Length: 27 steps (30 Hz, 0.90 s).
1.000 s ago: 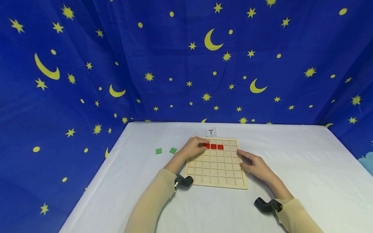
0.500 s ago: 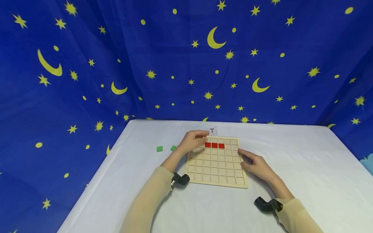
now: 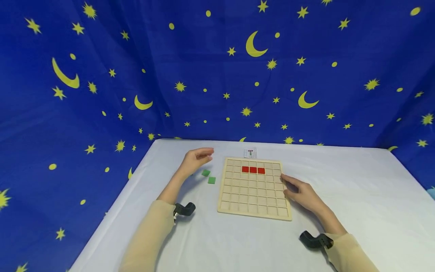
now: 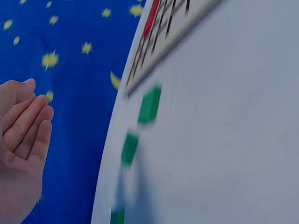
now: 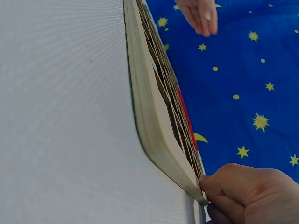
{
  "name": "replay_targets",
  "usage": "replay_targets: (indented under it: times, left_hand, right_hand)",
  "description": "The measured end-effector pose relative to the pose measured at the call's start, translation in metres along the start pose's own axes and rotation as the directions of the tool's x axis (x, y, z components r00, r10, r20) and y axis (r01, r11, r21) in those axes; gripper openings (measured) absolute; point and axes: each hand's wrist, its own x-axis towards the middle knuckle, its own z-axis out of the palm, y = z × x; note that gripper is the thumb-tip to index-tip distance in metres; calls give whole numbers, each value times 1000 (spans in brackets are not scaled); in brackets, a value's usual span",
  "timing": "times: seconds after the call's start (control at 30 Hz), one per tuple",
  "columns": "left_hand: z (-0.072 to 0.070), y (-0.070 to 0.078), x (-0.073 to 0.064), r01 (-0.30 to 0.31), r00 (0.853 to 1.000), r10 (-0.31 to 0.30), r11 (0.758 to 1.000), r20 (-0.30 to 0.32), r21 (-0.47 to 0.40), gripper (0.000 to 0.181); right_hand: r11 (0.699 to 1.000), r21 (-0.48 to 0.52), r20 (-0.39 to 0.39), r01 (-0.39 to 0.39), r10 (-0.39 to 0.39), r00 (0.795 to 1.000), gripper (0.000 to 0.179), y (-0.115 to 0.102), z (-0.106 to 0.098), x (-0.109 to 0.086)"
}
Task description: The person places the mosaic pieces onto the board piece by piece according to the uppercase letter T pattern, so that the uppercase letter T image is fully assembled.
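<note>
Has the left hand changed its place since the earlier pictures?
Yes. In the head view, judged against the wooden board, the left hand has moved leftward, from over the board to beyond its left edge.

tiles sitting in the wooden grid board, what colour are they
The three tiles are red; the head view shows them best.

The board (image 3: 253, 198) is pale, smooth, matt wood. The red tiles (image 3: 253, 170) and green tiles (image 3: 205, 172) look smooth, their material unclear. The card (image 3: 250, 153) looks like paper. Matt cloth covers the surface (image 3: 204, 241); the curtain (image 3: 210, 68) is creased cloth, the sleeves (image 3: 149, 234) matt cloth.
</note>
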Motion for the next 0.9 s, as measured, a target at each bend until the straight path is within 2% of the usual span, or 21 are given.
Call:
replay_targets:
  times: [0.13,0.2,0.27,0.4,0.43,0.5,0.63,0.77,0.9]
  left_hand:
    - [-23,6,-17,44,999,-44,999,-31,6,36]
    - [-32,-5,-22,48,997,-47,999,-57,25,36]
    - [-40,-9,-29,60,996,-57,997,-70,38,37]
    - [-51,-32,-44,55,995,-46,993,-91,105,38]
    - [-52,-36,-48,57,995,-45,990,-89,129,38]
    - [-53,-52,-55,48,995,-29,978,-95,205,40]
    - [-50,-66,-69,56,994,-22,941,-104,333,43]
    - [-45,-74,-73,65,993,-23,923,-115,378,43]
    - [-41,-78,-69,55,992,-5,915,-127,401,40]
  right_hand:
    - [1000,-9,-4,6,-6,1000,57,0,-3,-1]
    - [1000,-10,-3,9,-9,1000,57,0,-4,-2]
    - [1000,-10,2,5,-5,1000,58,0,-4,-2]
    - [1000,-1,6,-3,3,1000,57,0,-1,-2]
    - [1000,1,6,-4,4,1000,57,0,0,-3]
    - [1000,3,6,0,0,1000,57,1,3,-4]
    - [1000,7,2,9,-9,1000,56,1,6,-6]
    - [1000,8,-16,17,-17,1000,56,1,5,-6]
    - [1000,0,-18,23,-23,1000,56,1,1,-4]
